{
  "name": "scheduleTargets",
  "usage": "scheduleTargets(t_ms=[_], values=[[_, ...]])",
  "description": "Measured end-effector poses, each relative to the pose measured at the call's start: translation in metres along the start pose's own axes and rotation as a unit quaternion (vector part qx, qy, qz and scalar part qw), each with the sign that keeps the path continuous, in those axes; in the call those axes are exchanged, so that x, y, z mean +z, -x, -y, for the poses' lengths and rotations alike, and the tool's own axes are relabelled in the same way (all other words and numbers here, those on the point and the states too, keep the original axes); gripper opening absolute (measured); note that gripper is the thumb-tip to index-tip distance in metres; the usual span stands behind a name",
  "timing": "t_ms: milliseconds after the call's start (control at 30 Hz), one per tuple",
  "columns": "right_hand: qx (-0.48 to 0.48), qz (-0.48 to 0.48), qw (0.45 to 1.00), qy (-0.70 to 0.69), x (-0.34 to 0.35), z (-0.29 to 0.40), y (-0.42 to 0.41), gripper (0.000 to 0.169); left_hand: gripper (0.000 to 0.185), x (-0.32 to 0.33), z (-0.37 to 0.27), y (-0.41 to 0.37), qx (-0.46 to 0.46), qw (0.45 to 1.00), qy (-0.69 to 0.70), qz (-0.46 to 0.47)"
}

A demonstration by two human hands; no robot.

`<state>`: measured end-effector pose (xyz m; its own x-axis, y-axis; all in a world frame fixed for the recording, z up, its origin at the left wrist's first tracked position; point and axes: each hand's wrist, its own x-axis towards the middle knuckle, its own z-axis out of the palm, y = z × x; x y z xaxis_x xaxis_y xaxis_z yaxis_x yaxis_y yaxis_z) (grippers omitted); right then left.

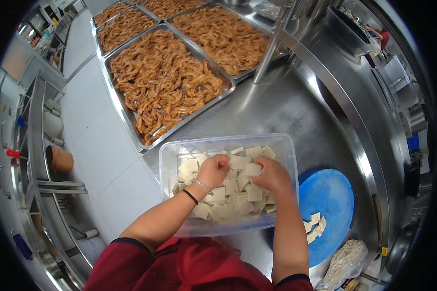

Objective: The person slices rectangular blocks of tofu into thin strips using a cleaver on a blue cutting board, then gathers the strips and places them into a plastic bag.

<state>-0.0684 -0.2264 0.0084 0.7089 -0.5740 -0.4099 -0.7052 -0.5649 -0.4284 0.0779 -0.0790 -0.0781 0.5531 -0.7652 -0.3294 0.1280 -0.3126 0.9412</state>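
Observation:
A clear plastic tub [287, 145] stands before me, holding many pale square pieces that look like tofu [231, 186]. Both my hands reach inside it. Between the thumb and fingers of my right hand [275, 176] is one tofu square [253, 169], raised a little over the others. My left hand [213, 171], with a bracelet and a black band at its wrist, has its fingers curled at the edge of another tofu piece [235, 162]. Whether those fingers grip that piece is hard to tell.
Right of the tub lies a round blue cutting board [327, 196] with several tofu offcuts [315, 227]. A plastic bag of pale food [344, 260] sits nearer me. Metal trays of brown, glossy strips [164, 83] line the steel table [276, 105]. A steel post [267, 58] supports a shelf [320, 47].

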Motion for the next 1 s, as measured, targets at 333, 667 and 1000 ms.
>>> scheduleTargets(t_ms=[333,667,1000], values=[[-0.087,-0.123,0.978,0.144,0.06,0.02,-0.058,0.018,0.028,-0.006,-0.023,0.01,0.244,0.855,-0.434,-0.146],[0.014,-0.059,0.959,-0.278,0.004,0.013,-0.016,0.024,0.032,-0.013,-0.016,0.003,0.174,0.923,-0.327,-0.103],[0.081,-0.188,0.841,-0.502,-0.032,-0.043,0.11,0.023,0.036,0.006,-0.019,0.007,0.424,0.794,-0.431,-0.057]])
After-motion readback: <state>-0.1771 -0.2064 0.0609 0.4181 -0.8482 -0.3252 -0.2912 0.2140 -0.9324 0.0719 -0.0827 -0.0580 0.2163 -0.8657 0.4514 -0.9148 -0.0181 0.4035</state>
